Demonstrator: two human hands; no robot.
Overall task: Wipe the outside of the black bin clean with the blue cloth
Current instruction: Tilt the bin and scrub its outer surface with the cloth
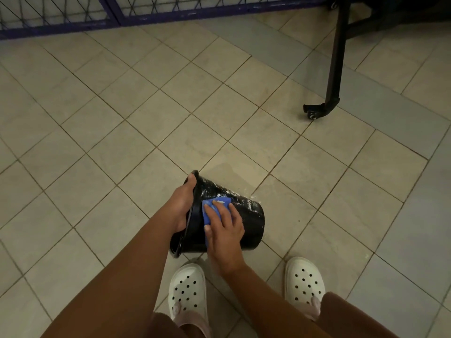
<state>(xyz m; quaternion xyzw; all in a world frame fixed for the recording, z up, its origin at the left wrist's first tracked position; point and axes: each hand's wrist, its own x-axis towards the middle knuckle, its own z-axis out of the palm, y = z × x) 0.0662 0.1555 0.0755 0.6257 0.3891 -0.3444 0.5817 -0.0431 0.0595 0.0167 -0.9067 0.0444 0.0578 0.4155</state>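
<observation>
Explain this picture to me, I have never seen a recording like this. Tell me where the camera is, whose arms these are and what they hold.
There is no machine here. A person wears one camera on the head, so you look down along their own arms. The black bin is tipped on its side on the tiled floor. The left hand grips its rim. The right hand presses the blue cloth flat against the bin's outside, where white smears show. Below are the person's white clogs. A black wheeled frame stands at upper right.
</observation>
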